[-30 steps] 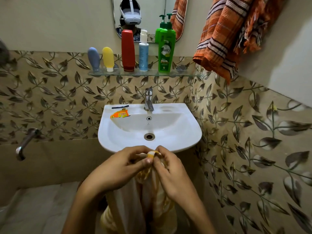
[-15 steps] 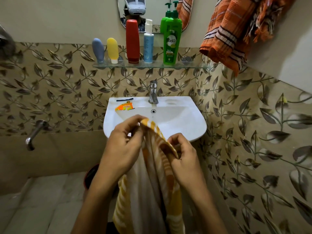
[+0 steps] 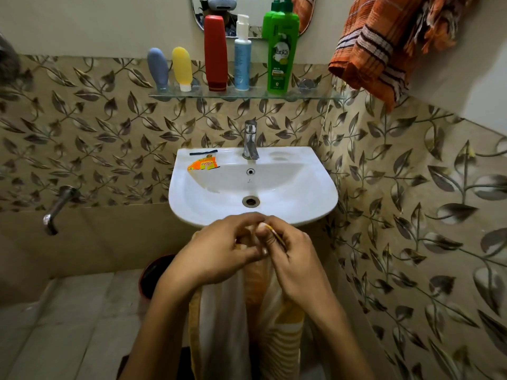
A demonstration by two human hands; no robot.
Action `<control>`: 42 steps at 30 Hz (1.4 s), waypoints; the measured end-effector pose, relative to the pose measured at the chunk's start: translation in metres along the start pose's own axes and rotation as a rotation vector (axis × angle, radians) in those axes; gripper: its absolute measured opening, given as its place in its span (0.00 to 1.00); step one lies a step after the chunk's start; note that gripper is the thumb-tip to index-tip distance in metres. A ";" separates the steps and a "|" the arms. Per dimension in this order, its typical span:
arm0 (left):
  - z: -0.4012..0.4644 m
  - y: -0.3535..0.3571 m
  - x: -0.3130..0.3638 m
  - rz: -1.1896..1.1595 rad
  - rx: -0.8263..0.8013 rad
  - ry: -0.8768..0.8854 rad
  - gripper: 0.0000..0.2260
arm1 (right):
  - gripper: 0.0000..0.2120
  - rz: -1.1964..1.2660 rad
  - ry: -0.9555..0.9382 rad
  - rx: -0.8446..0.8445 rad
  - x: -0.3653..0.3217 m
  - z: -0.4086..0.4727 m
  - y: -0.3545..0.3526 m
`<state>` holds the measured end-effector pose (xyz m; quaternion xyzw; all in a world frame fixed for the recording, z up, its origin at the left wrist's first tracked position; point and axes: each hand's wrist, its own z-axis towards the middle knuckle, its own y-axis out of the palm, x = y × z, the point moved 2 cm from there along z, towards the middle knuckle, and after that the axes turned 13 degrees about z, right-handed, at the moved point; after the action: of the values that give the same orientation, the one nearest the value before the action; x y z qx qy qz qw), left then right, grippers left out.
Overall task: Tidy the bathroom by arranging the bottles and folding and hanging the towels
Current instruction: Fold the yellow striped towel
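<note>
A yellow-and-white striped towel [image 3: 247,325] hangs straight down below the sink's front rim. My left hand [image 3: 214,250] and my right hand [image 3: 290,256] meet at its top edge, and both pinch the cloth between fingers and thumb. On the glass shelf [image 3: 247,96] stand a blue tube [image 3: 158,68], a yellow tube [image 3: 182,67], a red bottle [image 3: 215,53], a blue-and-white pump bottle [image 3: 242,54] and a green bottle [image 3: 282,50], all in a row. An orange striped towel [image 3: 384,48] hangs bunched on the right wall.
The white sink [image 3: 315,193] with its tap [image 3: 250,144] is straight ahead; an orange sachet [image 3: 203,165] and a black strip lie on its left rim. A wall tap [image 3: 56,208] juts out at the left. A dark red bucket [image 3: 153,275] stands on the floor.
Half a second ago my hands were apart with the towel's top edge lifted over the sink. Now they have come together lower down, at the sink's front rim, pinching the edge.
</note>
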<state>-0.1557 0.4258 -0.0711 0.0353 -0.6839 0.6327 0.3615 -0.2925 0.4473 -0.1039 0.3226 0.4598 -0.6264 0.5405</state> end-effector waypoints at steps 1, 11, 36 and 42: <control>0.001 0.000 0.001 0.040 0.021 -0.004 0.08 | 0.11 0.026 -0.017 0.009 -0.002 0.001 0.000; 0.006 -0.013 -0.004 -0.001 0.396 -0.089 0.08 | 0.14 -0.139 0.057 -0.065 0.015 0.009 -0.009; 0.020 -0.021 -0.021 -0.031 0.290 -0.031 0.16 | 0.20 -0.080 -0.023 -0.013 0.003 0.030 0.002; 0.018 -0.031 -0.027 -0.171 0.480 -0.087 0.12 | 0.13 -0.209 0.188 0.096 0.022 0.031 -0.009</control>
<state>-0.1284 0.3928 -0.0584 0.2048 -0.5235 0.7419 0.3655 -0.3028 0.4101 -0.1106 0.3557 0.5091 -0.6676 0.4106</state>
